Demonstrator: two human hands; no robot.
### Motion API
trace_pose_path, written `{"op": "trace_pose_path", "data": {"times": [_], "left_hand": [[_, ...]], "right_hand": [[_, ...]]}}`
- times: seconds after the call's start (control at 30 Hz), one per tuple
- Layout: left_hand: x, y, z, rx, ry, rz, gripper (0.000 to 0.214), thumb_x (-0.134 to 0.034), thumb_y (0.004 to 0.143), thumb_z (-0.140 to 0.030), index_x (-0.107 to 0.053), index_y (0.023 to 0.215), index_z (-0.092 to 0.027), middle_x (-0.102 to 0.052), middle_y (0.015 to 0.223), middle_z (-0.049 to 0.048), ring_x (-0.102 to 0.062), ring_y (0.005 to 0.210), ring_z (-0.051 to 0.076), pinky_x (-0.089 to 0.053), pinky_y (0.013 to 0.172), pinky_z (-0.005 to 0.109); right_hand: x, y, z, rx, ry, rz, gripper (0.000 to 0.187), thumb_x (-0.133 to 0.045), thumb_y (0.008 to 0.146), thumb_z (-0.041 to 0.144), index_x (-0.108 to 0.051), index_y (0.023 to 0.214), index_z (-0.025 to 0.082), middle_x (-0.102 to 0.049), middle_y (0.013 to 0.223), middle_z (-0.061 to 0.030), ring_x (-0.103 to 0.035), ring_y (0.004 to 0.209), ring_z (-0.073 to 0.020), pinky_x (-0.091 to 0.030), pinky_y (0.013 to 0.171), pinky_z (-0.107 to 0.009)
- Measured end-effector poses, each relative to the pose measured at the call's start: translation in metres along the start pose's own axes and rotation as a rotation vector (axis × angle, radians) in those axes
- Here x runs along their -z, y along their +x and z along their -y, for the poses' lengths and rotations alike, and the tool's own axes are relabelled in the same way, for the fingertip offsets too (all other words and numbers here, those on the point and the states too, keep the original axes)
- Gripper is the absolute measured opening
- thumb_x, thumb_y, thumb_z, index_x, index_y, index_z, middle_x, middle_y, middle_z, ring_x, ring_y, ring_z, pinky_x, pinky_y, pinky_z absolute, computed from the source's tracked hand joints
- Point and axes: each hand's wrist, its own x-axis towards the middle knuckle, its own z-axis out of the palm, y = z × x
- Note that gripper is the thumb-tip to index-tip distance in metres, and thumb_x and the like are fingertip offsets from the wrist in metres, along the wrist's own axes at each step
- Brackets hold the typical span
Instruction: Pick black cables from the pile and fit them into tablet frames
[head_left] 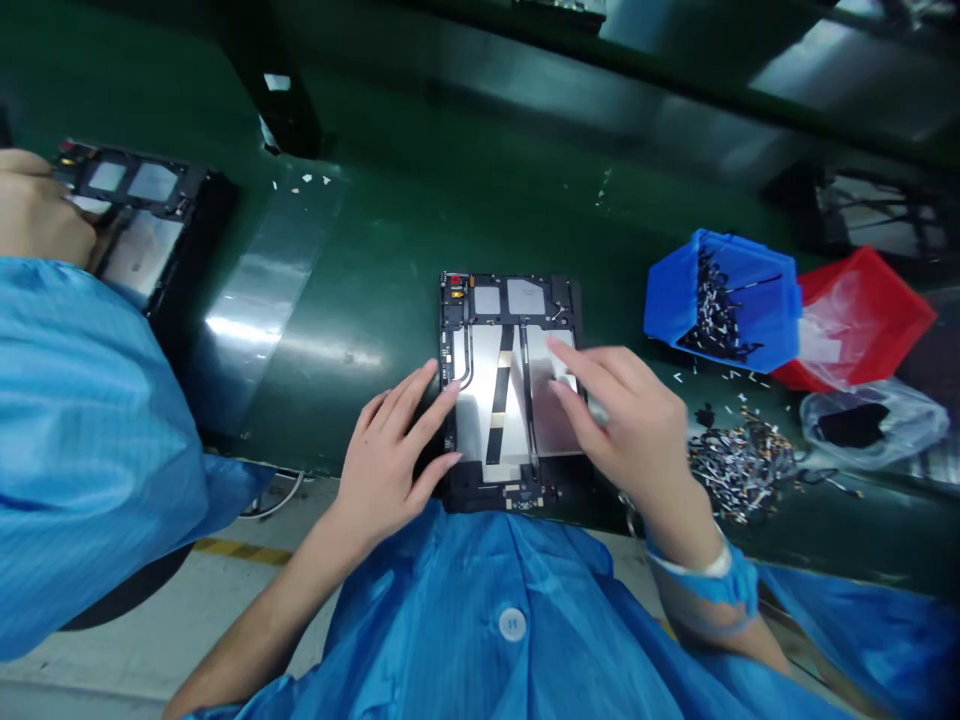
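Observation:
In front of me on the green bench lies an opened tablet-like device (487, 400), with silver battery panels, black frame parts and a dark diagonal flex strip. My left hand (390, 450) rests at its left edge, fingers spread and fingertips touching the frame. Over the right battery panel is my right hand (622, 410), thumb and forefinger apart near the panel's surface. A bright patch shows between these fingertips; whether it is a label or a reflection I cannot tell. My right hand's other fingers are partly hidden.
To the right stand a blue bin (772, 300) of small dark parts and a red bin (885, 300) with clear plastic. Below them are a heap of small cables (742, 465) and a plastic bag (907, 425). At left, a co-worker's hand (37, 215) touches similar devices (142, 240).

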Motion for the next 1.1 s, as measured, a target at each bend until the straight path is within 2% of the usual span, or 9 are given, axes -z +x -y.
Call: {"op": "trace_pose_path", "data": {"times": [0.1, 0.2, 0.33, 0.53, 0.7, 0.8, 0.93, 1.0, 1.1], "left_hand": [[-0.007, -0.013, -0.014, 0.127, -0.062, -0.174, 0.051, -0.051, 0.091, -0.023, -0.04, 0.14, -0.02, -0.049, 0.14, 0.0158, -0.047, 0.129, 0.028, -0.038, 0.101, 0.044], [-0.016, -0.023, -0.031, 0.21, -0.095, -0.188, 0.046, -0.053, 0.089, -0.022, -0.047, 0.135, -0.021, -0.049, 0.139, 0.0149, -0.044, 0.131, 0.03, -0.037, 0.103, 0.05], [-0.017, -0.02, -0.042, 0.414, -0.34, -0.16, 0.052, -0.057, 0.088, -0.028, -0.044, 0.139, -0.025, -0.047, 0.142, 0.0109, -0.044, 0.132, 0.03, -0.037, 0.108, 0.052], [0.006, 0.021, -0.028, 0.805, -0.854, -0.331, 0.046, -0.063, 0.082, -0.027, -0.059, 0.126, -0.036, -0.061, 0.129, 0.002, -0.061, 0.113, 0.03, -0.053, 0.095, 0.047], [0.004, 0.1, 0.022, 0.592, -0.935, -0.328, 0.041, -0.058, 0.079, -0.021, -0.062, 0.12, -0.024, -0.062, 0.128, 0.0043, -0.051, 0.127, 0.03, -0.049, 0.101, 0.049], [-0.019, 0.18, 0.081, 0.467, -0.89, -0.311, 0.041, -0.058, 0.08, -0.025, -0.052, 0.12, -0.019, -0.065, 0.121, 0.0022, -0.054, 0.122, 0.026, -0.053, 0.095, 0.048], [-0.059, 0.296, 0.149, 0.251, -0.579, -0.21, 0.032, -0.051, 0.089, -0.037, -0.044, 0.115, -0.021, -0.064, 0.102, -0.0072, -0.06, 0.108, 0.018, -0.058, 0.083, 0.041], [-0.073, 0.337, 0.166, 0.152, -0.475, -0.195, 0.027, -0.044, 0.094, -0.038, -0.043, 0.113, -0.02, -0.062, 0.097, -0.0101, -0.06, 0.104, 0.015, -0.057, 0.081, 0.038], [-0.086, 0.362, 0.174, -0.007, -0.338, -0.238, 0.024, -0.036, 0.098, -0.028, -0.039, 0.118, -0.016, -0.058, 0.107, -0.0086, -0.055, 0.111, 0.014, -0.051, 0.09, 0.042]], "right_hand": [[0.013, -0.039, -0.006, -0.219, 0.026, -0.02, 0.038, -0.052, 0.091, 0.025, -0.056, 0.129, 0.022, -0.063, 0.076, -0.0009, -0.054, 0.06, -0.0129, -0.043, 0.056, -0.026], [0.007, -0.062, -0.003, -0.297, 0.136, 0.063, 0.045, -0.053, 0.091, 0.03, -0.05, 0.135, 0.023, -0.062, 0.073, 0.0011, -0.049, 0.051, -0.0116, -0.042, 0.051, -0.025], [-0.007, -0.061, 0.011, -0.353, 0.268, 0.065, 0.048, -0.051, 0.091, 0.034, -0.048, 0.137, 0.02, -0.062, 0.079, -0.0024, -0.051, 0.055, -0.0125, -0.044, 0.051, -0.026], [0.0, -0.049, 0.001, -0.32, 0.575, -0.085, 0.044, -0.046, 0.093, 0.03, -0.048, 0.136, 0.021, -0.063, 0.093, -0.0046, -0.058, 0.071, -0.0132, -0.051, 0.062, -0.027], [0.009, -0.08, -0.032, -0.486, 0.389, -0.287, 0.024, -0.049, 0.091, 0.019, -0.068, 0.105, 0.024, -0.069, 0.094, -0.0054, -0.064, 0.079, -0.0155, -0.054, 0.068, -0.031], [0.01, -0.104, -0.039, -0.522, 0.316, -0.352, 0.022, -0.051, 0.089, 0.015, -0.07, 0.097, 0.022, -0.07, 0.085, -0.0058, -0.066, 0.077, -0.0163, -0.055, 0.067, -0.031], [0.011, -0.125, -0.036, -0.487, 0.233, -0.435, 0.026, -0.053, 0.086, 0.011, -0.071, 0.097, 0.024, -0.072, 0.082, -0.0047, -0.068, 0.071, -0.0171, -0.056, 0.065, -0.032], [0.013, -0.131, -0.038, -0.516, 0.164, -0.51, 0.027, -0.054, 0.084, 0.01, -0.071, 0.099, 0.026, -0.073, 0.081, -0.004, -0.068, 0.069, -0.0177, -0.056, 0.063, -0.033], [0.02, -0.141, -0.046, -0.601, 0.018, -0.596, 0.026, -0.056, 0.084, 0.011, -0.07, 0.099, 0.026, -0.073, 0.082, -0.004, -0.068, 0.07, -0.0183, -0.055, 0.062, -0.034]]}}
